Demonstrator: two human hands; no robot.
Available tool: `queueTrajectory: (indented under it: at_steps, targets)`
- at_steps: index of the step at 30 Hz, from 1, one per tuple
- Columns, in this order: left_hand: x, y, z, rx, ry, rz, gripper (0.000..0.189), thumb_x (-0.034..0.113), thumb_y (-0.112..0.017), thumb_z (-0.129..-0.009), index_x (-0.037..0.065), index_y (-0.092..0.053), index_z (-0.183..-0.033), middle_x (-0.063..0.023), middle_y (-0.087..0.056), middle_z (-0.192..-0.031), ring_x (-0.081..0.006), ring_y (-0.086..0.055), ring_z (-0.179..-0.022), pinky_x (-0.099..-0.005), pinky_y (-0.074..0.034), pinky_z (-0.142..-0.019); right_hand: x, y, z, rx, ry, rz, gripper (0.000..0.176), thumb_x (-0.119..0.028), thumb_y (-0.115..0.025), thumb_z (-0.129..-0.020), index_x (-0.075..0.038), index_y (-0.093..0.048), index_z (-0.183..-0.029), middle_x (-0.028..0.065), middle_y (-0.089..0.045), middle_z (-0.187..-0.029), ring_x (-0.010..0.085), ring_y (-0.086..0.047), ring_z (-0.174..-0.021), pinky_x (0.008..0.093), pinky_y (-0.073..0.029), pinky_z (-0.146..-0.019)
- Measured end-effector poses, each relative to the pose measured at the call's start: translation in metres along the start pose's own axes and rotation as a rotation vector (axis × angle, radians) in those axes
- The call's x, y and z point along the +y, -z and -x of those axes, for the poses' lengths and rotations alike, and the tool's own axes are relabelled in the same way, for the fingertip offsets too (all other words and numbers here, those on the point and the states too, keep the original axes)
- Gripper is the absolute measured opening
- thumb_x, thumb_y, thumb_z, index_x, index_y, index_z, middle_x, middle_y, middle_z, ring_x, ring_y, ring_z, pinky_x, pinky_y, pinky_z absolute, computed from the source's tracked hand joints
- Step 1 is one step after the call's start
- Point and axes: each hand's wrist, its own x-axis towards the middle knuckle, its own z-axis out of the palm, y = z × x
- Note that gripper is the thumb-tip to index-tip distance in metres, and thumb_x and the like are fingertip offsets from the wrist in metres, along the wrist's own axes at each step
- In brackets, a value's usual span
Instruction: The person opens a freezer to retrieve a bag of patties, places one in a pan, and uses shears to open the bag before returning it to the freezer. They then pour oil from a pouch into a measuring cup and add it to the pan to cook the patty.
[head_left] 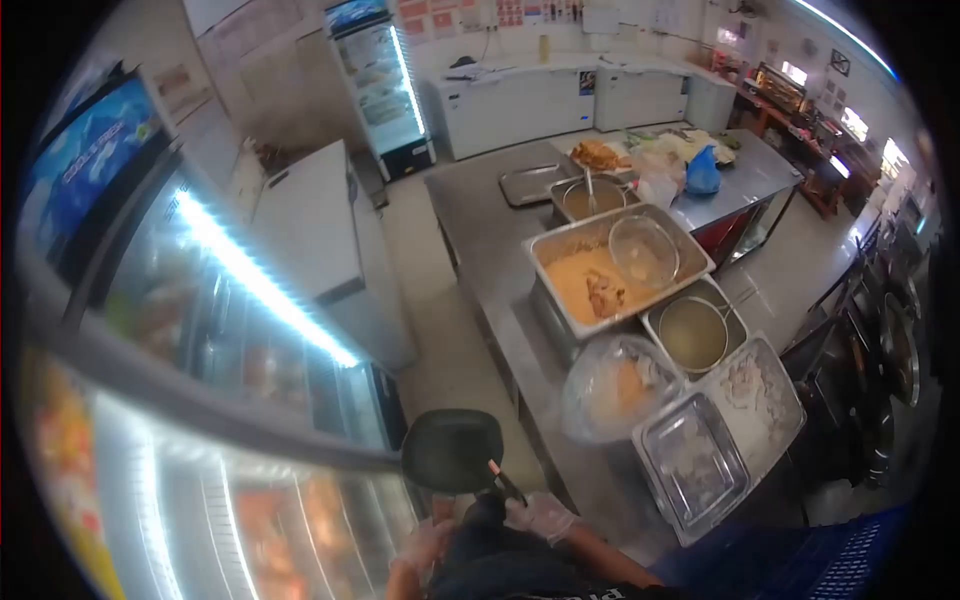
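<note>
Both hands wear clear plastic gloves, low in the view in front of the dark clothing. My right hand (542,517) is closed at the end of a black handle with a copper-coloured part, which seems to belong to a dark, rounded-square pan (452,450). The pan is over the floor beside the glass-door fridge. Just below the pan's near edge is my left hand (425,542); its fingers are blurred, and whether they hold anything cannot be made out.
A steel table (470,225) on the right bears a deep tray of orange batter (570,280), a plastic bag (620,388), a pot (692,335) and a tray of white flour (765,395). Lit fridges (250,270) line the left; a blue crate (850,560) is lower right.
</note>
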Motion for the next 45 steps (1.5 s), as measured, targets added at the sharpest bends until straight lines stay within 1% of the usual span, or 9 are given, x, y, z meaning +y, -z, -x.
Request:
queueTrajectory:
  at_steps: [9, 11, 18, 20, 25, 27, 31, 41, 45]
  targets:
    - [0.143, 0.127, -0.126, 0.105, -0.177, 0.100, 0.021, 0.021, -0.057, -0.103, 0.005, -0.060, -0.089, -0.0054, -0.057, -0.065, -0.0185, -0.059, -0.052, -0.0358, -0.047, -0.048, -0.126, 0.085, -0.169, -0.032, 0.069, 0.038, 0.061, -0.054, -0.049, -0.107, 0.005, -0.064, -0.117, 0.0324, -0.070, -0.100, 0.0520, -0.067, -0.101, 0.0562, -0.052, -0.086]
    - [0.080, 0.161, -0.242, -0.121, -0.006, 0.454, 0.050, 0.031, -0.069, -0.102, 0.014, -0.050, -0.145, -0.0186, -0.061, -0.125, -0.0320, -0.070, -0.094, -0.0299, -0.061, -0.074, -0.139, 0.093, -0.215, 0.107, 0.129, 0.119, 0.058, -0.052, -0.050, -0.108, 0.003, -0.064, -0.117, 0.0311, -0.069, -0.093, 0.0505, -0.068, -0.095, 0.0557, -0.052, -0.083]
    - [0.263, 0.264, -0.265, 0.212, -0.894, -0.471, 0.023, 0.025, -0.061, -0.104, 0.002, -0.064, -0.109, -0.0122, -0.060, -0.086, -0.0245, -0.062, -0.072, -0.0433, -0.052, -0.058, -0.271, 0.160, -0.307, 0.414, 0.293, -0.026, 0.046, -0.041, -0.056, -0.107, 0.003, -0.068, -0.111, 0.0272, -0.068, -0.078, 0.0502, -0.069, -0.084, 0.0570, -0.051, -0.077]
    - [0.311, 0.285, -0.264, 0.028, -0.230, 0.183, 0.020, 0.024, -0.061, -0.103, 0.006, -0.063, -0.113, -0.0071, -0.057, -0.076, -0.0165, -0.054, -0.054, -0.0345, -0.041, -0.043, -0.271, 0.166, -0.351, 0.443, 0.256, 0.039, 0.048, -0.043, -0.057, -0.107, 0.004, -0.066, -0.110, 0.0275, -0.067, -0.080, 0.0495, -0.067, -0.082, 0.0550, -0.051, -0.074]
    - [0.376, 0.346, -0.358, -0.027, -0.233, 0.304, 0.022, 0.025, -0.060, -0.102, 0.009, -0.062, -0.117, -0.0041, -0.053, -0.071, -0.0139, -0.051, -0.049, -0.0321, -0.037, -0.040, -0.319, 0.220, -0.431, 0.539, 0.249, -0.051, 0.047, -0.043, -0.060, -0.105, 0.003, -0.067, -0.107, 0.0269, -0.066, -0.075, 0.0499, -0.066, -0.077, 0.0574, -0.051, -0.071]
    - [0.376, 0.386, -0.441, 0.275, -1.162, -0.575, 0.027, 0.030, -0.062, -0.103, 0.006, -0.061, -0.114, -0.0056, -0.055, -0.072, -0.0182, -0.055, -0.054, -0.0356, -0.044, -0.046, -0.332, 0.255, -0.471, 0.554, 0.227, 0.014, 0.046, -0.044, -0.059, -0.105, 0.002, -0.067, -0.107, 0.0268, -0.066, -0.076, 0.0496, -0.067, -0.078, 0.0579, -0.051, -0.072]
    - [0.548, 0.411, -0.425, -0.068, -0.141, 0.144, 0.034, 0.036, -0.061, -0.105, 0.002, -0.057, -0.108, -0.0072, -0.056, -0.072, -0.0191, -0.054, -0.055, -0.0353, -0.045, -0.050, -0.361, 0.308, -0.560, 0.602, 0.182, 0.036, 0.036, -0.036, -0.061, -0.103, 0.000, -0.066, -0.102, 0.0245, -0.069, -0.078, 0.0458, -0.070, -0.079, 0.0554, -0.053, -0.071]
    - [0.624, 0.530, -0.658, -0.042, -0.647, -0.416, 0.020, 0.019, -0.058, -0.105, 0.007, -0.051, -0.091, -0.0017, -0.049, -0.069, -0.0142, -0.047, -0.052, -0.0346, -0.038, -0.046, -0.432, 0.435, -0.703, 0.646, 0.009, 0.201, 0.035, -0.036, -0.062, -0.102, -0.002, -0.065, -0.105, 0.0220, -0.071, -0.077, 0.0439, -0.072, -0.075, 0.0545, -0.056, -0.071]
    - [0.774, 0.512, -0.619, -0.006, -0.324, -0.338, 0.016, 0.017, -0.059, -0.105, 0.007, -0.053, -0.094, -0.0014, -0.048, -0.068, -0.0144, -0.046, -0.052, -0.0346, -0.037, -0.046, -0.485, 0.481, -0.726, 0.822, 0.015, 0.085, 0.031, -0.034, -0.063, -0.101, -0.003, -0.065, -0.107, 0.0228, -0.071, -0.080, 0.0447, -0.072, -0.077, 0.0545, -0.057, -0.070]
